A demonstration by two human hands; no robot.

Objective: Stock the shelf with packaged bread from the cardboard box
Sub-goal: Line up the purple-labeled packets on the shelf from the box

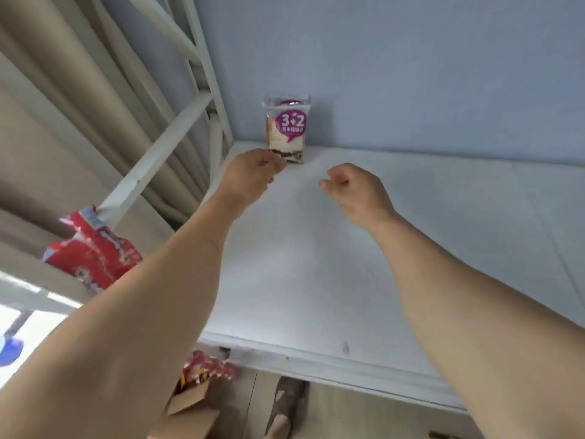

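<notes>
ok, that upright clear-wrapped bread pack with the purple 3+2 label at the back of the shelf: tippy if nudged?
Probably. The clear-wrapped bread pack with the purple 3+2 label stands tall on a narrow base on the white shelf, so a high push may topple it. It looks like soft bread in thin film: likely light, squashy, and apt to slide under a low push.

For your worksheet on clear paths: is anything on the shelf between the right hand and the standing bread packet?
Nothing visible: only bare shelf lies between the right hand and the bread packet.

Wall (pixel 411 58): pale blue, plain, at the back.
Curtain (pixel 63 90): beige, hanging in folds at left.
Red packets (pixel 91 248): crinkled, lower left.
Floor (pixel 348 413): light wood, below.
Foot (pixel 285 407): on the floor.
</notes>
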